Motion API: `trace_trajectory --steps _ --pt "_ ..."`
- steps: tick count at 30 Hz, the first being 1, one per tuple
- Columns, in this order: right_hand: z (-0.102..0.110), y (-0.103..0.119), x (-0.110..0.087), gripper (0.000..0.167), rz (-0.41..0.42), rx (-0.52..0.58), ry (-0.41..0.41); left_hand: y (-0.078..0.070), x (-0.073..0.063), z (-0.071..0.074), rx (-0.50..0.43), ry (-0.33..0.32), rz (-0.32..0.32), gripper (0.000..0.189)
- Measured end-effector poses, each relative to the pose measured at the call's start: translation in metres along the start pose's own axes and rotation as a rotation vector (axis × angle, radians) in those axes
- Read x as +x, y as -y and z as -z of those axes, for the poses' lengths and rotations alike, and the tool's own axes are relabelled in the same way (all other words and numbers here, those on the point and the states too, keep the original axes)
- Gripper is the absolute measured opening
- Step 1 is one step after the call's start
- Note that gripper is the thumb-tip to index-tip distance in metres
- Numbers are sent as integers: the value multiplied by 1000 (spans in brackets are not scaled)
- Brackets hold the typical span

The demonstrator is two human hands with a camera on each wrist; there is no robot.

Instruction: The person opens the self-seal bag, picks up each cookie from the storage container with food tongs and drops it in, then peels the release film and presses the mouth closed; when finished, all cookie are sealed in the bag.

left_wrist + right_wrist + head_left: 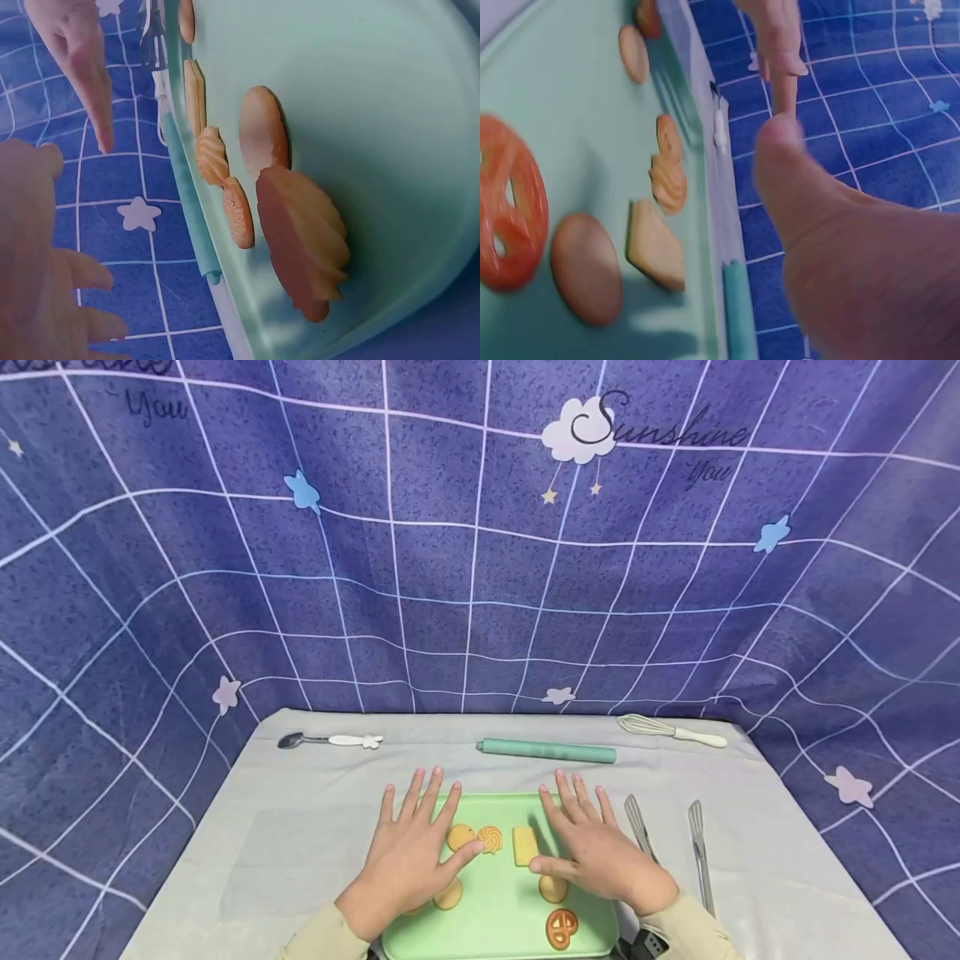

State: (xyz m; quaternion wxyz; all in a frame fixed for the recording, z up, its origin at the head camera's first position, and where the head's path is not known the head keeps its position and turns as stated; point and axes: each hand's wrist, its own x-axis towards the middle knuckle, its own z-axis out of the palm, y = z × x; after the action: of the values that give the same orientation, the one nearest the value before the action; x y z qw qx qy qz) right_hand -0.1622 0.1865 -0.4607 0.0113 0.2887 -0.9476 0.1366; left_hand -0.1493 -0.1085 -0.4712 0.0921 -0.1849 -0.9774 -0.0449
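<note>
A person's left hand (411,862) hung palm down over the left side of a green tray (498,920), its fingers straight and spread wide. On the tray, left to right, lay a lower round biscuit (448,896), an upper round biscuit (459,837), a swirl biscuit (490,838) just beside it, a rectangular biscuit (524,847), another round biscuit (553,891) and a pretzel biscuit (562,929). The right hand (602,853) hung over the right side, its fingers also straight and parted. Both hands hid parts of the tray's edges. Around them were a spoon (330,741) at back left, a teal rolling pin (547,750) behind the tray, a slotted turner (637,824) partly covered by the right wrist, a whisk (671,730) at back right, and a second turner (702,856).
</note>
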Motion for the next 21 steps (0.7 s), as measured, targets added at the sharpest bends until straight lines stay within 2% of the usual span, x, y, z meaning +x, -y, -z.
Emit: trace_trajectory --steps 5,7,9,11,14,17,21 --pt "-10 1 11 69 136 131 -196 5 -5 -1 -60 -49 -27 80" --pt "-14 4 18 54 161 218 -267 9 -7 -1 -110 -82 -37 75" --pt "-18 9 25 44 153 349 -292 14 -10 0 -162 -118 -39 67" --pt "-20 17 33 36 122 499 -278 21 -13 2 -208 -148 -25 59" --pt "-24 31 47 28 61 676 -202 34 -20 4 -225 -184 5 48" --pt "-29 44 63 22 22 750 -120 49 -26 4 -212 -212 22 41" --pt "-35 61 83 18 38 766 -49 69 -34 3 -194 -228 37 36"
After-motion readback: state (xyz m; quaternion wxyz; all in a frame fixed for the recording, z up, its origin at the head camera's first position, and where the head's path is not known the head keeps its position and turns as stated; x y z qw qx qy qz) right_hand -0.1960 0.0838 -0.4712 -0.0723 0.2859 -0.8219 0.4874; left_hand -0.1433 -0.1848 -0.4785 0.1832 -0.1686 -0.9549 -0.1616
